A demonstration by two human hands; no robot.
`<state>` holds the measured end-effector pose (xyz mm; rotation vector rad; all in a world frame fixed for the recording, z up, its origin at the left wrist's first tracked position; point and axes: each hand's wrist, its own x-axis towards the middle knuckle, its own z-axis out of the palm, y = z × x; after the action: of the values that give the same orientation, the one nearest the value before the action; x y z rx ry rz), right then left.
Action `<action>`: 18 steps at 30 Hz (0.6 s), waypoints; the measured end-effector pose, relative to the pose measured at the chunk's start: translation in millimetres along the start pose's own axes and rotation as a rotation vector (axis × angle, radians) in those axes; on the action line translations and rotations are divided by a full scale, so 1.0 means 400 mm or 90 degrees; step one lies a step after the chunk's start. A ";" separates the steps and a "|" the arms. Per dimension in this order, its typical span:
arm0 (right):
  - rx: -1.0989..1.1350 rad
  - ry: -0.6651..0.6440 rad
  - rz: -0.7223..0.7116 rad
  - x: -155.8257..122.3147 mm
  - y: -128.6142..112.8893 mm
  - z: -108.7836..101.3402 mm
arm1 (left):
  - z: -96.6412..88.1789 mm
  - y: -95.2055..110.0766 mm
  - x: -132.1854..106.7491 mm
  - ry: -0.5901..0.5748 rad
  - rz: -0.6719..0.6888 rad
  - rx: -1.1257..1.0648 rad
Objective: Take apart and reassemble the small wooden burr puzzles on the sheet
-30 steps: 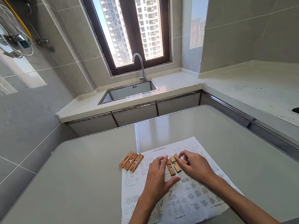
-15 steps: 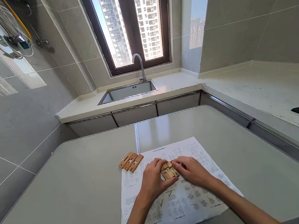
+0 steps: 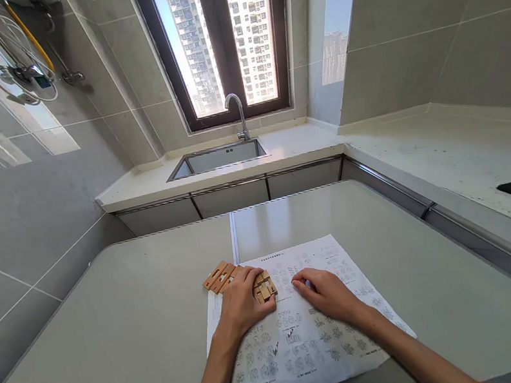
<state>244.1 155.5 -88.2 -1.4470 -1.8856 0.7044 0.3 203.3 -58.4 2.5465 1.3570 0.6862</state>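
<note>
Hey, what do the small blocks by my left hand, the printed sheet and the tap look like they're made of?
Small blocks: probably wood, fairly smooth, judging by the tan-brown colour.
Printed sheet: likely paper, matte, with a slightly wavy lower edge.
Tap: apparently metal, perhaps chrome-plated, given its bright silvery shine.
</note>
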 end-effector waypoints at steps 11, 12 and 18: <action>-0.006 0.004 -0.011 0.003 0.003 0.003 | 0.009 0.009 -0.004 0.020 0.093 0.040; -0.006 0.004 -0.009 0.003 0.003 0.003 | 0.008 0.011 -0.005 0.024 0.094 0.037; -0.010 0.002 -0.008 0.004 0.006 0.007 | 0.008 0.024 -0.010 0.057 0.082 0.040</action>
<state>243.3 157.5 -91.4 -1.4439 -1.9008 0.6822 6.9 194.8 -58.9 2.7019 1.2692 0.8008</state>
